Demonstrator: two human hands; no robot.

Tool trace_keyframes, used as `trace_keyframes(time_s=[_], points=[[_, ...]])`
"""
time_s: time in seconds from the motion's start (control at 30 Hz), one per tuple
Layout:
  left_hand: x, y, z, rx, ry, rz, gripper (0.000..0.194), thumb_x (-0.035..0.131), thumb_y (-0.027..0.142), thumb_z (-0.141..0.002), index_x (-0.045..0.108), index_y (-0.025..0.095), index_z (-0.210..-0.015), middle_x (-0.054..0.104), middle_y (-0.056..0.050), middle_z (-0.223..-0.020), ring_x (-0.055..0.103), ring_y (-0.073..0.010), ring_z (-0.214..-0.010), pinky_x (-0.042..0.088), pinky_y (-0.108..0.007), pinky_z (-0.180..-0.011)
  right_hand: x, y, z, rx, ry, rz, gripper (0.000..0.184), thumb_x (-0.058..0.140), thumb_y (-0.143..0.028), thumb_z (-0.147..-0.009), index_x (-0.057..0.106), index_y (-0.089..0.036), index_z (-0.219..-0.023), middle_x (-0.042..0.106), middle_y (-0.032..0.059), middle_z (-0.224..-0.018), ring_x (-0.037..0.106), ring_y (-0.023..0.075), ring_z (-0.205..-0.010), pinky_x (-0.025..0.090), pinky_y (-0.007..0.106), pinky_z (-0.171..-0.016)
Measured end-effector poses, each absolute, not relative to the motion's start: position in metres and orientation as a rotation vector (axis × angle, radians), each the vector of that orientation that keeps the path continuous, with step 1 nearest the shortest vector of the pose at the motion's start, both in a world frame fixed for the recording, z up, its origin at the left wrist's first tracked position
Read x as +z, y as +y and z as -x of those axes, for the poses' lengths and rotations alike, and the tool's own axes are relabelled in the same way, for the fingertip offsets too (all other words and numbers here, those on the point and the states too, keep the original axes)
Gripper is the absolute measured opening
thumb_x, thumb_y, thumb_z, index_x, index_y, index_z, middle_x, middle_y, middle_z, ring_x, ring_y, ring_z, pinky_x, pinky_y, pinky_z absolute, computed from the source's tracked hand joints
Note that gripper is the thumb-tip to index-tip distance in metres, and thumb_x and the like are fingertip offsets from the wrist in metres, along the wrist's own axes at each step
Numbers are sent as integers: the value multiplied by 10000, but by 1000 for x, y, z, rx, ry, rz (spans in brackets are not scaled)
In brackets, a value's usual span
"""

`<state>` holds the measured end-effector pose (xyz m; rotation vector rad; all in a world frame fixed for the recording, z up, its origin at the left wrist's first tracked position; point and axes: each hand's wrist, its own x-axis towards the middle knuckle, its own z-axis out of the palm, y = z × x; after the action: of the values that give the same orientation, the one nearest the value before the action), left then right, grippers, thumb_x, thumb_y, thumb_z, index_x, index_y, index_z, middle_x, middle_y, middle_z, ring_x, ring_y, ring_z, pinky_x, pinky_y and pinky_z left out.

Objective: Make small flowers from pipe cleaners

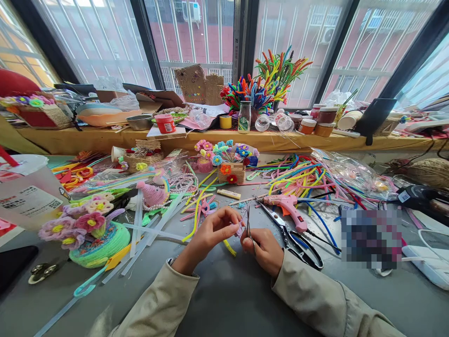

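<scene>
One gray table holds black-handled scissors and a pink glue gun near my right hand, which grips small metal scissors; close by, my left hand pinches a tiny lilac piece beside the blades.

A glass bottle stands beside a yellow roll. A red straw pokes from a plastic cup.

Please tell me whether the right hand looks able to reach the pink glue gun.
Probably yes: the right hand is near the pink glue gun, with black-handled scissors lying low between them, though it may need to free itself of the metal tool.
</scene>
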<state>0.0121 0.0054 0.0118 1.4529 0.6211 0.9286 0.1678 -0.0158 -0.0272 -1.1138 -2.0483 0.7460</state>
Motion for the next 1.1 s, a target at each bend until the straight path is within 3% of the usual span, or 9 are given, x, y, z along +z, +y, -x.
trace_keyframes(time_s=[0.4,0.67,1.1], points=[[14,5,-13,857,612,-1425,109,539,233,-686,470,149,-692,483,-19,-766,464,-131,-739,360,-254,-689,-31,-13,-168,603,-2061,1164,554,195,-559,-774,470,-147,-526,422,-18,-471,361,72,-448,253,199,-453],[17,5,-18,853,816,-1325,173,550,296,-669,470,147,-704,543,9,-587,485,-104,-568,359,-230,-571,-35,-12,-166,624,-2139,1196,547,216,-570,-762,440,-147,-496,382,-23,-456,323,74,-444,241,207,-450],[20,5,-15,784,766,-1383,143,531,259,-693,516,138,-620,555,9,-568,501,-101,-569,372,-221,-578,-30,-16,-166,663,-2163,1165,550,188,-600,-747,411,-149,-523,322,-40,-459,274,66,-444,212,206,-445]])
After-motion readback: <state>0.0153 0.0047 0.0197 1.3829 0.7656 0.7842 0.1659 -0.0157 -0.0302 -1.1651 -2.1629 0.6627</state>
